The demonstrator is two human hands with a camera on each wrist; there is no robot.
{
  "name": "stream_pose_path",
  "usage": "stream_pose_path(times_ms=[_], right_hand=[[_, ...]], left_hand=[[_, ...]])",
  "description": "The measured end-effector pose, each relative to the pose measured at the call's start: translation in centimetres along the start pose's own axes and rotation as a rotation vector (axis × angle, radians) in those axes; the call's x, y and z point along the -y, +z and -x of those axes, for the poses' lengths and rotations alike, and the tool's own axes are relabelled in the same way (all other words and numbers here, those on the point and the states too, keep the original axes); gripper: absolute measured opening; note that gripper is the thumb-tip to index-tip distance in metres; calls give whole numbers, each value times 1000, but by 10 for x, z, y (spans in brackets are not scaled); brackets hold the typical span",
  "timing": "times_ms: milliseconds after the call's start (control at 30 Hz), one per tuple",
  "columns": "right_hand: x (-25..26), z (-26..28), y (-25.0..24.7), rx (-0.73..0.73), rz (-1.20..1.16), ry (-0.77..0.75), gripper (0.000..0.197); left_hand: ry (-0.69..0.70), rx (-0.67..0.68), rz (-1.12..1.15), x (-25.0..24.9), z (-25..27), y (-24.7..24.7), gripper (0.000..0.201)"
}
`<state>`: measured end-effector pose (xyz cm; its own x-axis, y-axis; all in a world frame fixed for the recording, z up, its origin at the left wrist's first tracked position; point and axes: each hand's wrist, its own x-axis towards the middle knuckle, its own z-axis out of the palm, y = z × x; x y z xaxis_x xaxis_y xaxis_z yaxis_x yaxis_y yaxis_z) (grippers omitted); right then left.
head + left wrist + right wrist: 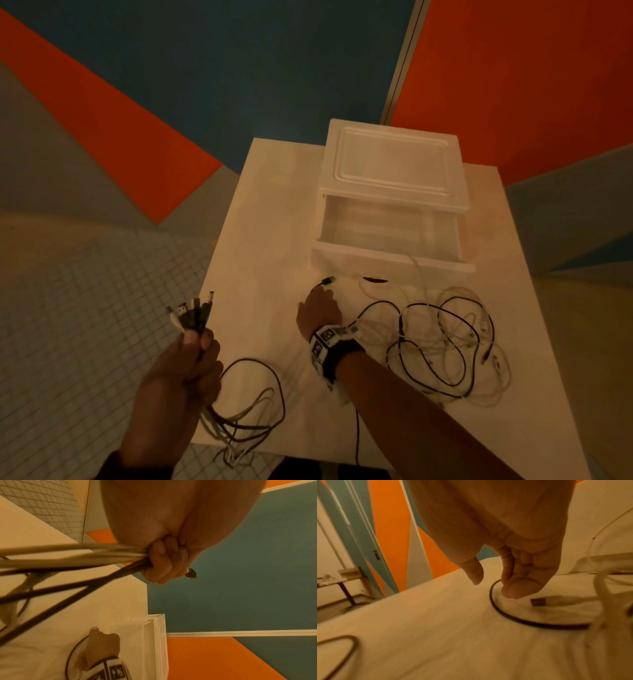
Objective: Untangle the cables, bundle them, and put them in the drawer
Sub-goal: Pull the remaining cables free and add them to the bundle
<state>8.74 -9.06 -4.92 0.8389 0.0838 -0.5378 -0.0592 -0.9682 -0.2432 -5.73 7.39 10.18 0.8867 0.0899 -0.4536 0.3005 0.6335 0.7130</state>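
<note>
My left hand (196, 340) is raised off the table's left edge and grips a bundle of black and white cables (82, 555). Their plugs (193, 308) fan out above the fist, and the loose lengths hang down to the table. My right hand (489, 584) reaches down to the white table (260, 222), thumb apart from the fingers, which touch a black cable (506, 615) near its plug (327, 281). A tangle of black and white cables (445, 346) lies to the right of that wrist. Behind it, the white drawer unit (390, 164) has its translucent drawer (394, 257) pulled out.
A white USB plug (539, 601) lies just beyond my right fingertips. A white cable runs up over the drawer front. The table's left edge drops to a tiled floor (85, 308). Orange and blue walls stand behind the table.
</note>
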Motion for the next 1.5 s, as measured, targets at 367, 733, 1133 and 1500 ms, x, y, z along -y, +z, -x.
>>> stream_pose_path(times_ms=[367, 733, 1133, 1500], right_hand=[[-11, 20, -3, -151, -199, -195, 24], [-28, 136, -36, -241, -988, -437, 18], [-33, 152, -41, -360, -858, -450, 21], [-45, 160, -46, -314, -605, -601, 14]], left_hand=[[-7, -82, -59, 42, -35, 23, 33], [2, -132, -177, 82, -44, 68, 25], [-15, -52, -99, 96, -30, 83, 35], [29, -61, -293, 98, -34, 69, 40]])
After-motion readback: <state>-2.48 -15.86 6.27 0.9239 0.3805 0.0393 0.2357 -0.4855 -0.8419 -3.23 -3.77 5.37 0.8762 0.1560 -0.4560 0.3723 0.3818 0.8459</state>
